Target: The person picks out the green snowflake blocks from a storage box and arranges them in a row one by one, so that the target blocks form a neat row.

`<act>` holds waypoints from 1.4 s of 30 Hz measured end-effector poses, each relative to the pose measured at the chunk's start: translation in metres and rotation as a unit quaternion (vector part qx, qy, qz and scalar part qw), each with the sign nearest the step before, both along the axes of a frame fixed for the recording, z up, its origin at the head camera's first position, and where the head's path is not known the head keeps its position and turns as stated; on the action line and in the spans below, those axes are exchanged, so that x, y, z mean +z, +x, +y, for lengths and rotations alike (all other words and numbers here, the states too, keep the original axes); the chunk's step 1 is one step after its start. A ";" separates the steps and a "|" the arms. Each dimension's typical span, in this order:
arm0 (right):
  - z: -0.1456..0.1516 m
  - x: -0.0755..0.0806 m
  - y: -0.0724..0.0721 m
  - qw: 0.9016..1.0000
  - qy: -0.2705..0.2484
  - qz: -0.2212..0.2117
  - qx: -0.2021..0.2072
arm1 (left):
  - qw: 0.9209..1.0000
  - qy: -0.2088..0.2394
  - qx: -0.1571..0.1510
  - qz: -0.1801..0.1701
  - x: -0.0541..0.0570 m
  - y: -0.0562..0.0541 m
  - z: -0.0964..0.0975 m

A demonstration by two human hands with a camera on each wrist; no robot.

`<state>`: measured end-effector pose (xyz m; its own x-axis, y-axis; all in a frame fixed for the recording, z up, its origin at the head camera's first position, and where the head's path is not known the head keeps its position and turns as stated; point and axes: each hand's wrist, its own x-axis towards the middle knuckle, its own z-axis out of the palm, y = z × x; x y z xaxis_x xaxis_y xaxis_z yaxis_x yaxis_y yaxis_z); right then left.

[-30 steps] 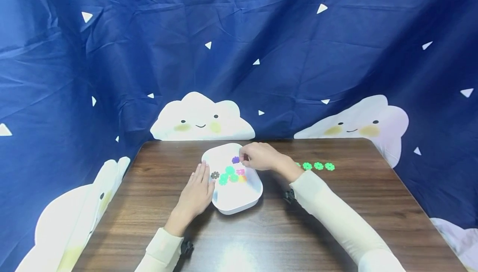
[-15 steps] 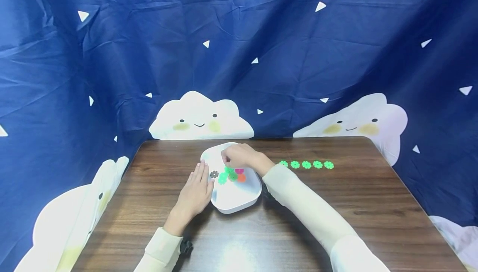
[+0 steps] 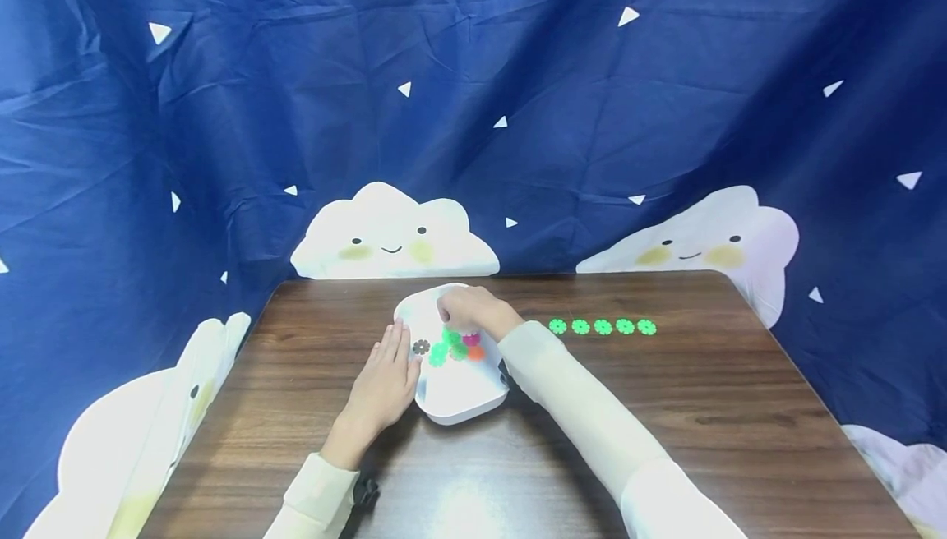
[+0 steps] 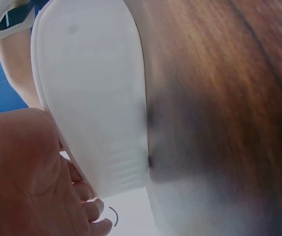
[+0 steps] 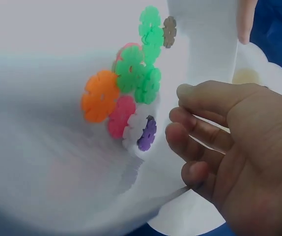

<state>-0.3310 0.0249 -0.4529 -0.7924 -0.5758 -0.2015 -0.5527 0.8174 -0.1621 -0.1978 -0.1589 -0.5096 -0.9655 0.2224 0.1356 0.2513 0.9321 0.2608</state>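
Observation:
A white tray (image 3: 459, 399) on the table holds several flower-shaped plastic pieces. In the right wrist view these include green pieces (image 5: 130, 69), an orange piece (image 5: 100, 96), a pink piece (image 5: 121, 117), a purple piece (image 5: 148, 135) beside a whitish one, and a brown piece (image 5: 169, 32). My left hand (image 3: 385, 379) rests along the tray's left rim with straight fingers. Over the far part of the tray is my right hand (image 3: 469, 309). Its fingers (image 5: 200, 129) bend loosely just beside the pieces, and nothing shows between them.
Right of the tray, several green flower pieces (image 3: 602, 327) lie in a straight row on the brown wooden table (image 3: 666, 407). A dark blue curtain (image 3: 444, 112) with white clouds hangs behind the table's far edge.
My right hand has moved left from the tray's right rim to above the pieces, covering the purple one in the head view. The left hand has stayed on the rim.

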 end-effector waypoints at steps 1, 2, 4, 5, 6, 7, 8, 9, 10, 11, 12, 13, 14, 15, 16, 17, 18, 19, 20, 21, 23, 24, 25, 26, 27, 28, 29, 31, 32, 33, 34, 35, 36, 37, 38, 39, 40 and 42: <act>0.000 0.000 0.000 1.000 0.001 -0.002 -0.003 | 1.000 0.000 0.000 0.000 0.000 0.000 0.000; -0.001 -0.001 0.000 1.000 0.005 -0.002 -0.004 | 1.000 0.001 0.000 0.001 0.000 0.000 0.000; -0.002 -0.001 0.000 1.000 0.011 -0.007 -0.005 | 1.000 0.003 -0.001 0.003 0.000 0.001 0.000; -0.003 -0.002 0.001 1.000 0.016 -0.010 -0.004 | 1.000 0.003 0.000 0.002 0.000 0.001 0.000; -0.004 -0.002 0.001 1.000 0.020 -0.014 -0.003 | 1.000 0.003 0.000 0.001 0.000 0.000 0.000; -0.004 -0.003 0.002 1.000 0.025 -0.018 -0.002 | 1.000 0.003 0.000 0.001 0.000 0.000 0.000; -0.005 -0.003 0.002 0.999 0.029 -0.021 -0.001 | 1.000 0.002 0.001 0.000 0.000 0.000 0.000; -0.006 -0.004 0.003 0.999 0.033 -0.025 -0.001 | 1.000 0.004 0.000 0.002 0.000 0.000 0.000; -0.007 -0.004 0.003 0.999 0.037 -0.027 -0.002 | 1.000 0.006 0.000 0.004 0.000 0.000 0.000; -0.008 -0.005 0.004 0.999 0.040 -0.032 -0.004 | 1.000 0.008 -0.002 0.007 -0.001 0.000 0.000; -0.008 -0.005 0.005 0.998 0.040 -0.039 -0.006 | 1.000 0.008 -0.003 0.010 -0.002 0.000 0.000; -0.008 -0.006 0.005 0.998 0.042 -0.044 -0.010 | 1.000 0.010 -0.004 0.013 -0.003 0.000 0.000; -0.009 -0.006 0.005 0.998 0.044 -0.049 -0.011 | 1.000 0.011 -0.005 0.016 -0.004 0.000 0.000; -0.009 -0.006 0.005 0.997 0.046 -0.054 -0.013 | 1.000 0.017 -0.007 0.019 -0.004 0.000 0.000; -0.009 -0.007 0.005 0.997 0.047 -0.057 -0.015 | 1.000 0.016 -0.008 0.021 -0.005 0.000 0.000; -0.009 -0.006 0.005 0.997 0.049 -0.060 -0.016 | 1.000 0.017 -0.009 0.022 -0.005 0.000 0.000; -0.008 -0.006 0.005 0.997 0.051 -0.059 -0.016 | 1.000 0.016 -0.008 0.022 -0.005 0.000 -0.001; -0.008 -0.006 0.005 0.997 0.052 -0.058 -0.016 | 1.000 0.016 -0.008 0.024 -0.006 -0.001 -0.001; -0.008 -0.006 0.004 0.997 0.053 -0.058 -0.016 | 1.000 0.015 -0.007 0.021 -0.005 -0.001 -0.001; -0.008 -0.006 0.004 0.997 0.054 -0.056 -0.015 | 1.000 0.013 -0.007 0.018 -0.004 -0.001 -0.001; -0.007 -0.007 0.003 0.997 0.055 -0.056 -0.016 | 1.000 0.005 -0.003 0.010 -0.002 -0.001 -0.001; -0.007 -0.007 0.003 0.997 0.054 -0.057 -0.015 | 1.000 0.000 -0.001 0.007 -0.002 -0.001 -0.001; -0.007 -0.007 0.003 0.997 0.054 -0.057 -0.014 | 1.000 -0.001 0.000 0.003 -0.001 0.000 0.000; -0.008 -0.007 0.003 0.997 0.054 -0.057 -0.013 | 1.000 -0.003 0.000 0.000 0.001 0.001 0.000; -0.008 -0.008 0.003 0.997 0.054 -0.056 -0.012 | 1.000 -0.004 0.000 0.000 0.001 0.001 0.000; -0.008 -0.008 0.003 0.997 0.053 -0.056 -0.011 | 1.000 -0.005 0.001 0.000 0.001 0.001 0.000; -0.008 -0.008 0.003 0.997 0.054 -0.056 -0.008 | 1.000 -0.005 0.001 -0.001 0.000 0.001 0.000; -0.008 -0.008 0.003 0.997 0.051 -0.058 -0.008 | 1.000 -0.002 0.001 -0.001 0.001 0.001 0.000; -0.008 -0.009 0.003 0.997 0.050 -0.059 -0.009 | 1.000 -0.001 0.002 -0.001 0.001 0.001 0.000; -0.008 -0.009 0.003 0.997 0.050 -0.059 -0.009 | 1.000 0.000 0.002 -0.002 0.001 0.001 0.001; -0.008 -0.010 0.003 0.997 0.050 -0.060 -0.010 | 1.000 0.001 0.002 -0.002 0.001 0.001 0.001; -0.008 -0.010 0.003 0.997 0.051 -0.059 -0.012 | 1.000 0.003 0.002 -0.003 0.001 0.001 0.001; -0.008 -0.011 0.002 0.997 0.052 -0.059 -0.014 | 1.000 0.003 0.002 -0.004 0.001 0.001 0.001; -0.008 -0.011 0.002 0.997 0.053 -0.058 -0.014 | 1.000 0.004 0.002 -0.005 0.001 0.002 0.001; -0.008 -0.012 0.002 0.997 0.055 -0.056 -0.015 | 1.000 0.004 0.002 -0.006 0.001 0.002 0.001; -0.008 -0.012 0.002 0.997 0.056 -0.056 -0.015 | 1.000 0.007 0.002 -0.004 0.001 0.002 0.001; -0.008 -0.012 0.002 0.997 0.057 -0.054 -0.015 | 1.000 0.010 0.001 -0.003 0.000 0.002 0.001; -0.008 -0.011 0.002 0.997 0.057 -0.052 -0.014 | 1.000 0.011 0.001 0.001 -0.002 0.001 0.001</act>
<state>-0.3289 0.0169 -0.4642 -0.7795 -0.5223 -0.3458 -0.5141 0.8488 -0.1230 -0.1969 -0.1584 -0.5111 -0.9659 0.2166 0.1417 0.2490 0.9271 0.2802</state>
